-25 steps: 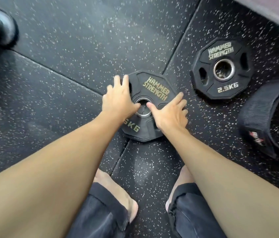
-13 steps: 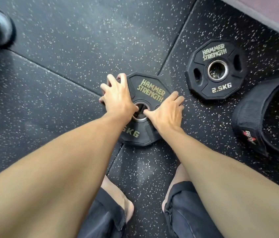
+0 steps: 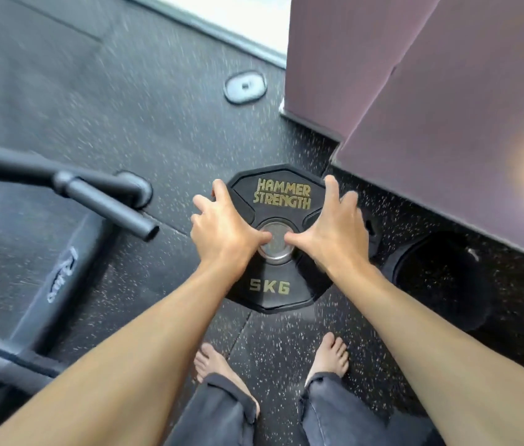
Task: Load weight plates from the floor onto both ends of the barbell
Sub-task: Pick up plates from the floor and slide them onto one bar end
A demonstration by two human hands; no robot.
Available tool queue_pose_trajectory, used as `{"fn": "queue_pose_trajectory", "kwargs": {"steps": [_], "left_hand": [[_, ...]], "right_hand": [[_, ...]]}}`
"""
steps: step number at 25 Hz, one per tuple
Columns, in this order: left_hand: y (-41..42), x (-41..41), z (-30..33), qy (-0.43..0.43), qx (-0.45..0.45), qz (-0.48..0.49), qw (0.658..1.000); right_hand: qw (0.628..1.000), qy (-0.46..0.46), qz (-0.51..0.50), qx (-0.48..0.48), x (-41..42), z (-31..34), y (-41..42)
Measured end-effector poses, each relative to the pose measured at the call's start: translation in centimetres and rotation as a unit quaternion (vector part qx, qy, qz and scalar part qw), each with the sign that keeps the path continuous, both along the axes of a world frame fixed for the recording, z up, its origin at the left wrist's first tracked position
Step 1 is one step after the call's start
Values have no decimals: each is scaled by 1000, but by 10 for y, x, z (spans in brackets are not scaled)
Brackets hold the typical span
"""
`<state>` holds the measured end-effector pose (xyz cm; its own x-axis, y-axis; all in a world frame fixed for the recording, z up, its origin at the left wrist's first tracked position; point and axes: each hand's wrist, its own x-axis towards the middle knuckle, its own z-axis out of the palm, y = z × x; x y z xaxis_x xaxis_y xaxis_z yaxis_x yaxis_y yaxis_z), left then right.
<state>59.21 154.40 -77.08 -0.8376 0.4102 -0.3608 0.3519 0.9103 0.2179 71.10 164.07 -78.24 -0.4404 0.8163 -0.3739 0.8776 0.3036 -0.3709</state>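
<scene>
You have raised the black rubber twelve-sided 5 kg plate (image 3: 278, 239) off the floor; left hand (image 3: 222, 231) and right hand (image 3: 334, 233) grip it, thumbs hooked in its hub, ready for the dark steel barbell sleeve (image 3: 109, 207).

Black plate (image 3: 278, 239) with gold lettering, dark floor (image 3: 164, 130) speckled white, mauve wall (image 3: 431, 91), grey trousers (image 3: 218, 416).
</scene>
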Motion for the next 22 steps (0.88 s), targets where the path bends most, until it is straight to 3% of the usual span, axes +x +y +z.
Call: {"fn": "queue_pose_trajectory", "kwargs": {"steps": [4,9,13,17,22], "left_hand": [[20,-26,187,49,109,6,993],[22,-47,419,139,222,-4,965],[13,-55,594,228,320,-32,919],[-23,-52,742,346,350,-42,869],[-107,-41,877,473,366,-28,801]], "right_hand": [[991,127,13,39,-23,178,31],[954,259,46,141,-42,407,50],[903,375,66,200,-55,577,49],[851,443,101,262,-60,728,27],[773,543,156,288,-68,862,-31]]}}
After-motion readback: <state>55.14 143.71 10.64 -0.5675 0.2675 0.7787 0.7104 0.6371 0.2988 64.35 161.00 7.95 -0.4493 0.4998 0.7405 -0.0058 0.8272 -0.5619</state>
